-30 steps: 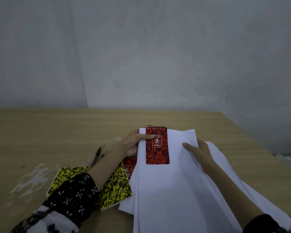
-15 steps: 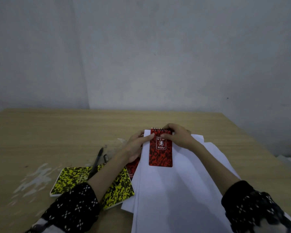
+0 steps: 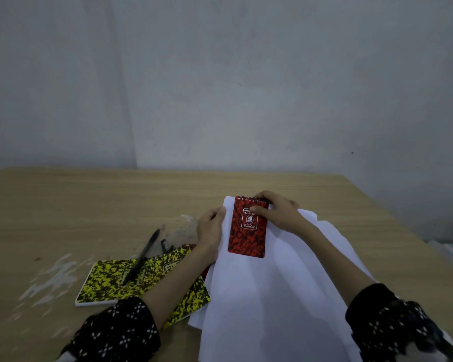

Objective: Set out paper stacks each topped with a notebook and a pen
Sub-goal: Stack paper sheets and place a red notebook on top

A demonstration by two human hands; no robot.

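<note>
Gripping: right hand (image 3: 280, 212) closed on the top right corner of the red notebook (image 3: 247, 229), thumb on the cover, fingers curled over the spiral edge.
Left hand (image 3: 211, 229): lying open and flat at the left edge of the paper stack (image 3: 267, 296), thumb tip on the sheet just left of the notebook, nothing grasped.
Notebook: flat on the far end of the paper, reaching from the right-hand grip toward the body, between both hands.
Paper: loose white sheets fanned out under both hands, on the wooden table (image 3: 89, 199).
Left of the left hand: two yellow notebooks (image 3: 110, 283), partly under the forearm.
Pen (image 3: 141, 257): black, lying slanted across the far yellow cover, well apart from either grip.
</note>
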